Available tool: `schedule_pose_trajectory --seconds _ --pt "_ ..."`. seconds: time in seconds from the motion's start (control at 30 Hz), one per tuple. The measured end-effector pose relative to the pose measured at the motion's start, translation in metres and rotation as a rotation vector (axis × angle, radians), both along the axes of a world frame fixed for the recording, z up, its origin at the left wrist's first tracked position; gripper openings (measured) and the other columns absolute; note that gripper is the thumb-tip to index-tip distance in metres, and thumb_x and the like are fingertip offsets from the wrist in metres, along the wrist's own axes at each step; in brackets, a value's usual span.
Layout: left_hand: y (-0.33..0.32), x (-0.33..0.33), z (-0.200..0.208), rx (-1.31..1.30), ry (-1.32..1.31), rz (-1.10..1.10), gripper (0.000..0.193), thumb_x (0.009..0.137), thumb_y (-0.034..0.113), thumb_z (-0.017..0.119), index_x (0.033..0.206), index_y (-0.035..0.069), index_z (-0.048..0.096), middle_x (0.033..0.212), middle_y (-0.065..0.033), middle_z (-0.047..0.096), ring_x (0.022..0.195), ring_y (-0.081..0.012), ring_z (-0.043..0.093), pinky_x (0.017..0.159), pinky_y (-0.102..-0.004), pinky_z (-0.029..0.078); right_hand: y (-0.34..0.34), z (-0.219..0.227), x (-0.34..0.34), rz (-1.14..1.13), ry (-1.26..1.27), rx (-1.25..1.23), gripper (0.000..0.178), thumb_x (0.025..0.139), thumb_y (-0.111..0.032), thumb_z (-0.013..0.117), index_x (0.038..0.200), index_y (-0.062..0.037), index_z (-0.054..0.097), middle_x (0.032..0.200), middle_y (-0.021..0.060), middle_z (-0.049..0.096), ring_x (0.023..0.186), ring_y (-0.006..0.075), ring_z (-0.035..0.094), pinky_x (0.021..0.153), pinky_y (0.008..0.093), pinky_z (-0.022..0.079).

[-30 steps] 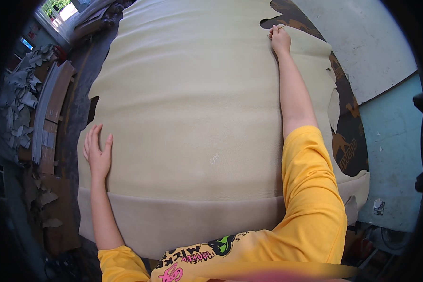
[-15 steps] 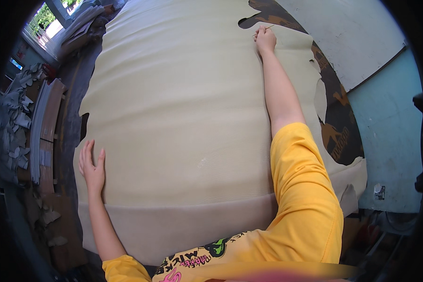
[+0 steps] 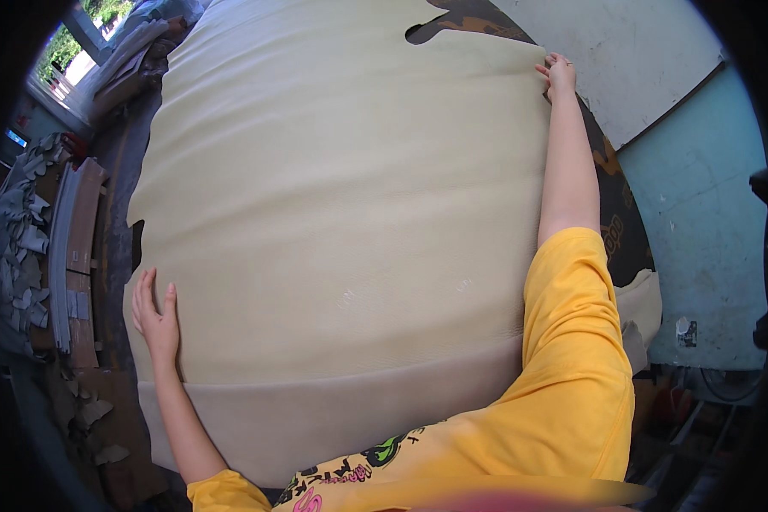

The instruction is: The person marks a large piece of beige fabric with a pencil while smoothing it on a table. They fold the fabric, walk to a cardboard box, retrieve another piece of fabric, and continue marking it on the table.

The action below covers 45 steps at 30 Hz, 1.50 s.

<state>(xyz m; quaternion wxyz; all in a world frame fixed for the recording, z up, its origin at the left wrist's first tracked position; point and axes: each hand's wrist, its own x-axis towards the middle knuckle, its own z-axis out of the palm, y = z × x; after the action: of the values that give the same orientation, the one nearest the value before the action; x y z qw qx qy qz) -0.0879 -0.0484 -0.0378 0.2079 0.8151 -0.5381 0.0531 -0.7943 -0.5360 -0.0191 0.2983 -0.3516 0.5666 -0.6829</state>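
A large cream leather hide (image 3: pixel 341 196) spreads over the work surface, its near part folded into a duller, greyish-beige band (image 3: pixel 333 418). My left hand (image 3: pixel 157 316) rests near the hide's left edge, fingers apart and holding nothing. At the far right, my right hand (image 3: pixel 560 77) is closed at the hide's corner, its fingers pinched. The thin stick it held a moment earlier is barely visible now, mostly hidden by the fingers. Faint pale marks (image 3: pixel 346 300) show on the near part of the leather.
Dark patterned material (image 3: pixel 623 230) shows beyond the hide's right edge. A white board (image 3: pixel 614 60) and a blue-green panel (image 3: pixel 700 230) stand on the right. Leather scraps (image 3: pixel 27 230) are heaped at the left, beside long flat boards (image 3: pixel 81 247). Wrapped material (image 3: pixel 136 68) lies at the far left.
My right hand has moved right across the leather to its far right corner. The view has shifted slightly; my left hand stays near the left edge.
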Motion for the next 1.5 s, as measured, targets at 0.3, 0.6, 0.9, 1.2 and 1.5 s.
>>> schedule_pose_trajectory --seconds 0.3,0.6,0.9,1.2,1.5 --pt "0.001 0.0 0.001 0.01 0.001 0.005 0.049 0.097 0.038 0.061 0.14 0.016 0.054 0.148 -0.0067 0.049 0.142 -0.0273 0.037 0.117 -0.0463 0.021 -0.004 0.032 0.028 -0.116 0.19 0.119 0.05 0.087 -0.04 0.073 0.103 0.0072 0.068 0.103 0.0186 0.071 0.089 0.0238 0.069 0.083 0.0327 0.053" --pt "0.001 -0.001 0.003 0.019 0.01 -0.006 0.05 0.098 0.039 0.06 0.142 0.016 0.053 0.149 -0.0064 0.048 0.143 -0.0273 0.036 0.118 -0.0462 0.019 0.165 0.034 0.198 0.576 1.545 -0.516 0.02 0.095 -0.022 0.065 0.114 -0.0193 0.071 0.105 0.0059 0.072 0.098 0.0256 0.068 0.089 0.0355 0.052" --pt "0.004 -0.002 0.004 0.025 0.035 -0.026 0.05 0.098 0.039 0.06 0.142 0.017 0.052 0.15 -0.0068 0.048 0.144 -0.0281 0.034 0.118 -0.0463 0.019 0.105 0.057 0.152 0.271 1.351 -0.644 0.02 0.094 -0.022 0.067 0.113 -0.0159 0.072 0.098 0.0107 0.074 0.09 0.0328 0.071 0.077 0.041 0.055" --pt "0.003 -0.003 0.005 0.015 0.05 -0.043 0.048 0.099 0.036 0.059 0.143 0.017 0.052 0.152 -0.0074 0.046 0.144 -0.0286 0.035 0.118 -0.0464 0.02 0.078 0.077 -0.005 0.037 0.615 -0.224 0.036 0.104 -0.034 0.048 0.12 -0.0084 0.067 0.11 0.0076 0.07 0.104 0.0185 0.067 0.075 0.0332 0.058" --pt "0.003 -0.001 0.005 0.015 0.053 -0.066 0.047 0.1 0.033 0.057 0.143 0.015 0.052 0.151 -0.0093 0.047 0.144 -0.0299 0.035 0.118 -0.0459 0.024 0.091 0.011 0.0 0.275 0.338 0.15 0.021 0.101 -0.021 0.049 0.107 -0.0054 0.062 0.1 0.0044 0.062 0.1 0.0158 0.064 0.079 0.0325 0.061"
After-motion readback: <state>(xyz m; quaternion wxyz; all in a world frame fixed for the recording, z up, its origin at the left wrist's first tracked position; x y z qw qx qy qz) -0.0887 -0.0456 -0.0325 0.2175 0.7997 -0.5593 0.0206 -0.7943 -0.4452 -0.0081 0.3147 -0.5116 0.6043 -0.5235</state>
